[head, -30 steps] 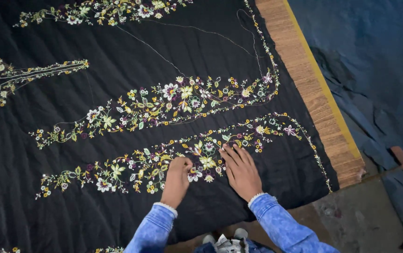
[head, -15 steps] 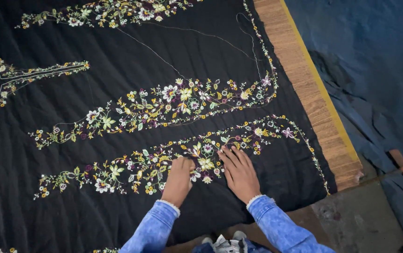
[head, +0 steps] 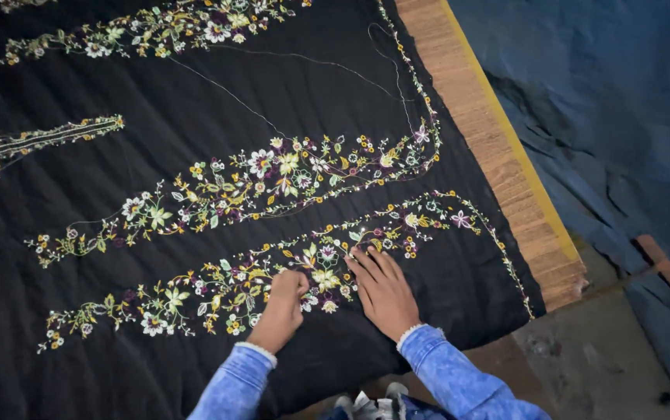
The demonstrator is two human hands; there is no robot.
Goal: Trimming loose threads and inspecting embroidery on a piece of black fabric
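Head view, looking down: a black cloth (head: 195,155) stitched w/ bands of coloured floral embroidery lies stretched flat, its right edge along a long wooden frame bar (head: 491,148), w/ rumpled blue sheeting (head: 615,117) beyond. Both hands work the nearest flower band (head: 218,292), which runs from lower left up toward the bar. Left hand (head: 282,309) is curled, fingers bunched shut & tips pressed on the band; it looks like a pinch on sth small, maybe a needle, but too small to tell. Right hand (head: 383,289) lies flat just beside it, fingers open & spread over the same band, holding nothing, only pressing the cloth down. Blue denim sleeves (head: 459,381) reach in from the bottom edge. A thin pale loose thread (head: 288,56) trails across the bare black area higher up, well apart from the hands. Judging by this, the step in hand is close work on the motif between the two hands. To do it well: keep the right palm flat so the cloth stays taut & doesn't pucker, keep the left-hand tips right at the motif, make small controlled moves, and avoid dragging the wrists across finished flowers or snagging the loose thread.
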